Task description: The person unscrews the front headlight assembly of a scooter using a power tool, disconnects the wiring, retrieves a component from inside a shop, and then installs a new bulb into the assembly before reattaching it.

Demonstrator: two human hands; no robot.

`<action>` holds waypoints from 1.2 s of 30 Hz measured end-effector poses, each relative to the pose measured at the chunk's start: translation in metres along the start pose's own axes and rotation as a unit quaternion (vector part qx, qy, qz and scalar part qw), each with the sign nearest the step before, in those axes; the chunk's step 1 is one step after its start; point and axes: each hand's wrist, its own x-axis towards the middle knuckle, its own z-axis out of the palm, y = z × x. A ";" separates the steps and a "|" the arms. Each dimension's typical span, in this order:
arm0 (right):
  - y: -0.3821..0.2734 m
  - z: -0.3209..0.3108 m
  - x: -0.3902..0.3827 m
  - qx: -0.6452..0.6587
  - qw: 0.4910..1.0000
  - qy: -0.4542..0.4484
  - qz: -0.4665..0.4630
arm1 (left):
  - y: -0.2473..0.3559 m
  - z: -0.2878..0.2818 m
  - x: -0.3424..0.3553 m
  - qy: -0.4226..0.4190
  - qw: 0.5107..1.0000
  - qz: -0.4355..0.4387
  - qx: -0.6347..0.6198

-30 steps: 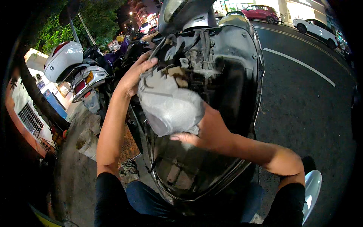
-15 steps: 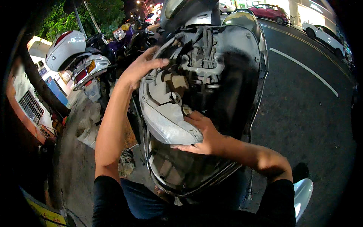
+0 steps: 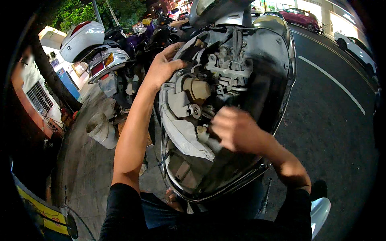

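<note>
In front of me is a scooter front (image 3: 268,42) with its inner parts exposed. A grey-white headlight assembly (image 3: 183,136) sits at its left side, with a beige round cap (image 3: 198,89) on its back and a small bulb socket (image 3: 201,129) lower down. My left hand (image 3: 165,67) grips the upper left edge of the headlight assembly, thumb on the inside and the other fingers round the outer side. Close to the socket, my right hand (image 3: 237,130) hovers over the cavity. Its fingers look curled but are smeared by motion, so anything in them is hidden.
Cables and a metal bracket (image 3: 229,71) fill the cavity's upper part. At left, a parked scooter (image 3: 106,62) with a white top box (image 3: 82,42) stands beyond a dirty white bucket (image 3: 101,130). The road (image 3: 321,120) runs along the right, with parked cars (image 3: 299,19) farther off.
My right hand has let go of the headlight's lower end and moved up and right over the cavity. My left hand keeps its grip. The whole view has shifted slightly.
</note>
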 end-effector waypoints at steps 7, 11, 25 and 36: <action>0.042 -0.011 0.051 0.080 0.982 0.115 0.126 | 0.000 -0.001 -0.002 0.015 0.999 -0.006 -0.045; 0.046 -0.010 0.051 0.102 0.987 0.030 0.118 | -0.001 0.000 -0.006 0.036 0.999 0.013 -0.011; 0.051 0.005 0.038 0.076 0.994 0.044 0.067 | 0.001 0.001 -0.009 0.009 1.000 0.016 -0.020; 0.057 -0.014 0.038 0.239 0.964 -0.033 0.109 | 0.001 0.002 -0.008 0.023 1.000 0.004 -0.002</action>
